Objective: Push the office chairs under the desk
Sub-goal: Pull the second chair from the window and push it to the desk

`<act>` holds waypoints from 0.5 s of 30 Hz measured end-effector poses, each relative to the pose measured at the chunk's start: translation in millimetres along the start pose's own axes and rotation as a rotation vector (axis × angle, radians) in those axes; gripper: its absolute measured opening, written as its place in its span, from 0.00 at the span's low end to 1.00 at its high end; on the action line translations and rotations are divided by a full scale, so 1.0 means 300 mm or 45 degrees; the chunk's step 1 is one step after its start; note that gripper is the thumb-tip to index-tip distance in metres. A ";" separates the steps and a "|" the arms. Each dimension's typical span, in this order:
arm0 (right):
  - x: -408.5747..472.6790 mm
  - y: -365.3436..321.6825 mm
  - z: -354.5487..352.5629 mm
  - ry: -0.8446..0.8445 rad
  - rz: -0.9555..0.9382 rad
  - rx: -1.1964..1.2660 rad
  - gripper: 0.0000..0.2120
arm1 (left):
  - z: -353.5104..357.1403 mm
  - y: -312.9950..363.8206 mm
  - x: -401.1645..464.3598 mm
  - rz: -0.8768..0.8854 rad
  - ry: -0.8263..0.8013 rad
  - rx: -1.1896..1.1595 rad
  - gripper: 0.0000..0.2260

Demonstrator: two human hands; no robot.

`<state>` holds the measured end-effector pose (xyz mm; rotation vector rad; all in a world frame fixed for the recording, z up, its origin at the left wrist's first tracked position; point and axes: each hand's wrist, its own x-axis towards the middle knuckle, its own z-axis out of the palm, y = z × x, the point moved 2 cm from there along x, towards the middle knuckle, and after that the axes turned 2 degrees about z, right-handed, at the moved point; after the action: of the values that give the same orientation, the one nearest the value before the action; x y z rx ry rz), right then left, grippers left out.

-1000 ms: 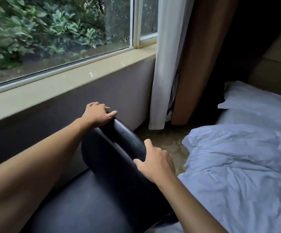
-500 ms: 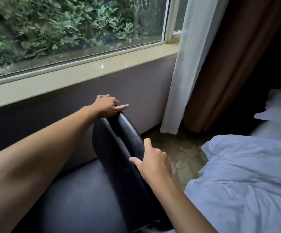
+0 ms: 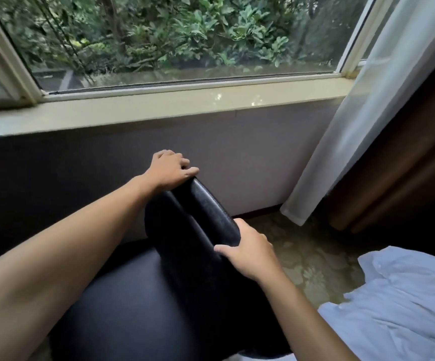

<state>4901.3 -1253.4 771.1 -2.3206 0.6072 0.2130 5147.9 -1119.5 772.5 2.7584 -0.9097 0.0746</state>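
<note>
Since the earlier frames the view has swung to the left: the window now fills the far side of the scene, the white bedding has slid toward the lower right corner, and both hands have kept their places on the chair back.

The black, padded leather-look office chair sits in the near middle, its seat spreading toward the near left and its curved backrest rising edge-on toward the far wall. The left hand is clamped over the far top corner of the backrest, fingers curled over the rim and thumb lying along the near edge. The right hand grips the nearer end of the same top rim, thumb stretched across the inner face and fingers wrapped around the outer side; the fingertips there are hidden. Both bare forearms reach in from the near edge.

Beyond the chair stands a grey-lilac wall under a pale cream glossy windowsill. Above it, the cream-framed window shows dense green leafy shrubs outside. On the right a sheer white curtain hangs slanted down to the floor, with a heavier brown drape just beside it further right. The floor between chair and bed is an olive carpet with a pale floral pattern. Rumpled white bedding lies at the near right, close to the right forearm. No desk appears in this view, so the chair's position relative to it cannot be told.
</note>
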 end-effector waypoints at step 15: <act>-0.282 -0.195 0.219 -0.123 -0.140 -0.190 0.14 | -0.074 0.019 -0.671 -0.943 0.160 -0.831 0.43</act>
<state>4856.7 -1140.5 785.5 -2.4627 0.4266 0.3268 4983.1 -1001.9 770.9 2.2506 0.1520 -0.1493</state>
